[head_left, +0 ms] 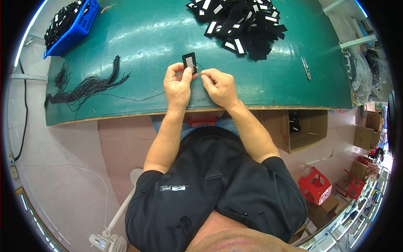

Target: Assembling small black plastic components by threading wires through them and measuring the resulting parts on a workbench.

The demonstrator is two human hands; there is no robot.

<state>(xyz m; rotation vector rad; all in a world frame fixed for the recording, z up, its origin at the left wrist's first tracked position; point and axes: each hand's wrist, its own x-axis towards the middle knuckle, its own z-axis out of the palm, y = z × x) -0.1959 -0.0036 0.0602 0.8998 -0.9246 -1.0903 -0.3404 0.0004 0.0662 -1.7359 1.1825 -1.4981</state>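
Tag [188, 59] and cord [201, 66] under two-handed hold

Black tag, pale-centred, is tilted above the near part of the green table [147, 77]. Left hand [178, 89] clamps it, thumb pressed on its face. Right hand [221, 89] is just beside it, thumb and forefinger pinched together, apparently on the thin dark cord; fingertips hide the exact contact. A loose strand [138, 100] runs left toward the black cord bundle [90, 87].

Judged good practice: support the tag near its edges, leaving the cord's crossing point uncovered; draw the cord evenly, without jerking; leave slack in the loose strand so that it does not drag on the bundle
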